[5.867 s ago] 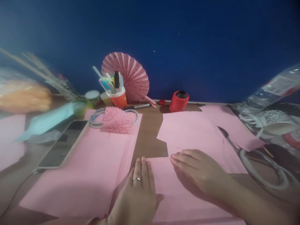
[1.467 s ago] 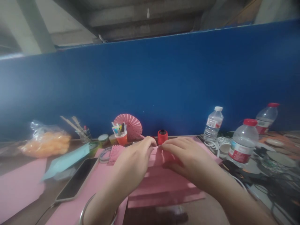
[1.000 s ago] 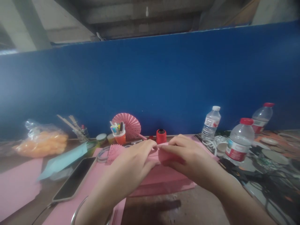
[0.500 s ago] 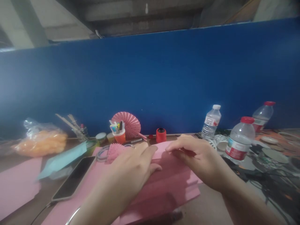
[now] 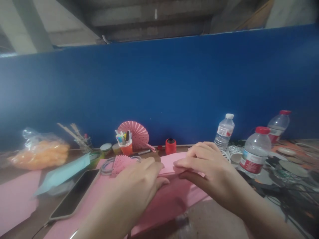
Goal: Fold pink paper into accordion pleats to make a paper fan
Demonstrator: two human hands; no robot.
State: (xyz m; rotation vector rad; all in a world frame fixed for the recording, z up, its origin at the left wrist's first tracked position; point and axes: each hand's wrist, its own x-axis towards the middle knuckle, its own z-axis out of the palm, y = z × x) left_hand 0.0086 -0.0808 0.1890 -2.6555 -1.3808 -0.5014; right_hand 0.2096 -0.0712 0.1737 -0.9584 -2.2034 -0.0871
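Both hands grip a sheet of pink paper (image 5: pixel 174 160), which has a fold running across it between them. My left hand (image 5: pixel 141 186) closes on the left end of the fold, thumb along its lower edge. At the other end my right hand (image 5: pixel 209 167) pinches the same fold between thumb and fingers. The lower part of the sheet hangs toward me, shaded by the hands. Just behind my left hand lies a small pink piece with a zigzag edge (image 5: pixel 122 164), beside grey coiled cord (image 5: pixel 107 167).
Along the blue partition (image 5: pixel 159 89) stand a pink pleated fan (image 5: pixel 136 132), a cup of markers (image 5: pixel 125 146) and a red container (image 5: pixel 170 146). A phone (image 5: pixel 74 196) lies left, near a bag of orange items (image 5: pixel 41 154). Bottles (image 5: pixel 255 152) and cables (image 5: pixel 286 199) crowd the right.
The fold between my hands has come toward me, and its near edge shows more clearly. My right fingers have shifted slightly left, with the thumb now beneath the fold. The view tilted slightly.
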